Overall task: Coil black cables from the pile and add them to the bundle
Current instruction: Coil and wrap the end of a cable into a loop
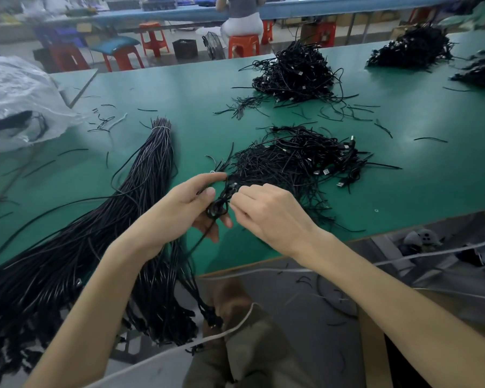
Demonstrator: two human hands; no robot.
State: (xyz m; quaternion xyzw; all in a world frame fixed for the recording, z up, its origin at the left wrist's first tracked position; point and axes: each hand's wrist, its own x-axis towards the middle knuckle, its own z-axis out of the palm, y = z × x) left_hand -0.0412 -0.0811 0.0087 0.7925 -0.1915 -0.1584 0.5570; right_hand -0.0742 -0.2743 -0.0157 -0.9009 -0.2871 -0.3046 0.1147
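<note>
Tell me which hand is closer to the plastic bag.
Left. The left hand holds the coil on the side toward the plastic bag; the right hand pinches it from farther right.

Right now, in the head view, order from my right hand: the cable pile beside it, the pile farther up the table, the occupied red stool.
1. Near cable pile, ahead of right hand.
2. Far cable pile, farther back.
3. Occupied red stool, beyond the table.

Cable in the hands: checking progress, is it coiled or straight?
Partly coiled. The cable forms a small loop held between the left hand and right hand; a tail hangs straight below.
</note>
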